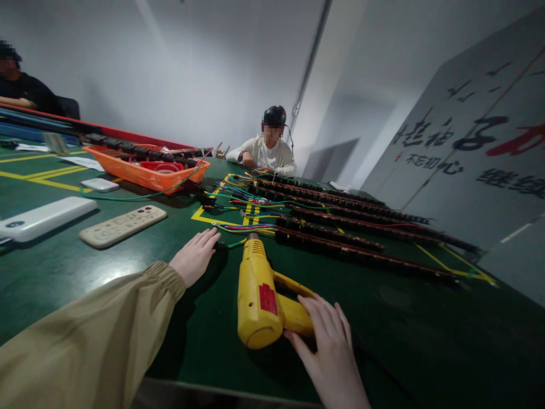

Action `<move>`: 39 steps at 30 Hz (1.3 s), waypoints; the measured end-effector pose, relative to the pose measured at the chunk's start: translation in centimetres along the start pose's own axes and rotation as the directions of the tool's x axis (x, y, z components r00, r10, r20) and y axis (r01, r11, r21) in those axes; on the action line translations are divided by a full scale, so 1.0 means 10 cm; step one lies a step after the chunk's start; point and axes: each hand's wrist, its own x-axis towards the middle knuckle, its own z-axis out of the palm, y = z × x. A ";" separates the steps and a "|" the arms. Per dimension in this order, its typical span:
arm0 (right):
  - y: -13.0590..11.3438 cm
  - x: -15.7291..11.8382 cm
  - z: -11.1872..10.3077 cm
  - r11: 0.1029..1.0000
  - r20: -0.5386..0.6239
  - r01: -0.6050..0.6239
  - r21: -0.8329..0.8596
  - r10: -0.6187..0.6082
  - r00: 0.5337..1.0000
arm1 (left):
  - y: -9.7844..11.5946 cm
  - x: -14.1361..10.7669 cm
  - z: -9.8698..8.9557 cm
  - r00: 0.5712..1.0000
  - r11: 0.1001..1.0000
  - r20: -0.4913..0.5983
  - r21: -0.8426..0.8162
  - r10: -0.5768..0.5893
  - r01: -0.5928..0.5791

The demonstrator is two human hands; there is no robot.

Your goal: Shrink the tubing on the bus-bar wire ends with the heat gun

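A yellow heat gun (258,301) lies on the green table, its nozzle pointing away toward colored wires (251,228). My right hand (330,335) is wrapped round the end of its handle, thumb on the near side. To the left of the nozzle, my left hand (196,255) reaches forward with its fingers together at the wire ends. Whether those fingertips pinch a wire cannot be made out. From the wires, long dark strips (340,250) run off to the right.
An orange basket (145,175) with dark parts stands at the back left. Nearer are a beige remote control (123,226), a white power bank (49,218) and a small white box (100,184). A person (268,147) sits across the table; another sits far left.
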 end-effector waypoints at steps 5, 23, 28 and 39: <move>-0.23 0.06 -0.02 0.998 0.019 0.056 -0.011 -0.056 0.998 | 0.00 0.00 -0.03 1.000 1.000 0.006 0.003 0.010 -0.010; -0.62 0.19 -0.14 0.916 0.211 0.039 0.400 -0.134 0.968 | -0.11 0.01 0.01 0.999 0.998 0.004 -0.031 0.050 -0.050; -0.60 0.30 -0.13 0.909 0.247 -0.040 0.415 -0.071 0.966 | -0.17 0.03 0.06 0.999 0.997 -0.029 -0.060 0.038 -0.039; -0.35 0.31 -0.12 0.954 0.214 -0.006 0.299 -0.061 0.975 | -0.12 0.09 -0.02 0.999 0.997 -0.039 -0.071 -0.002 0.000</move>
